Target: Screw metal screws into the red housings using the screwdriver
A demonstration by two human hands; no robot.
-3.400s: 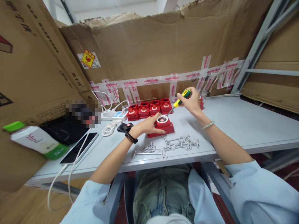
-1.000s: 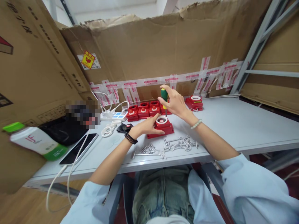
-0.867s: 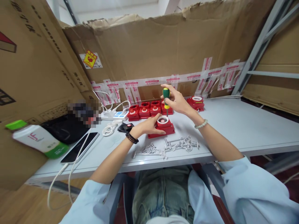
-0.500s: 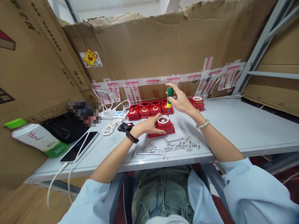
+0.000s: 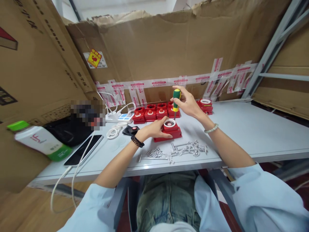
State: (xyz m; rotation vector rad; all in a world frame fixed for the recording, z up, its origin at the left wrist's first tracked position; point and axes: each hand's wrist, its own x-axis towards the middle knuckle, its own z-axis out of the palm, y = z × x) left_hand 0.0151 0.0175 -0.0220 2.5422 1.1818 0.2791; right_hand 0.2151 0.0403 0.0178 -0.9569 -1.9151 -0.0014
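A red plastic housing with a white ring on top [image 5: 169,129] sits on the grey table [image 5: 241,129] in front of me. My left hand [image 5: 154,129] grips its left side, fingers wrapped against it. My right hand [image 5: 187,103] is closed round the green and yellow handle of a screwdriver [image 5: 176,98], which stands upright with its tip down in the housing's ring. A pile of long metal screws [image 5: 176,150] lies just in front of the housing.
A row of red housings [image 5: 155,112] stands behind, and one more [image 5: 205,105] to the right. At the left are a power strip [image 5: 118,117], white rings [image 5: 113,132], a phone with a cable [image 5: 83,149], a bottle [image 5: 40,140] and a black bag [image 5: 65,132]. Cardboard walls enclose the table.
My right hand brought the screwdriver from a tilted hold at the right to upright over the housing, tip in the ring. The left hand stayed on the housing.
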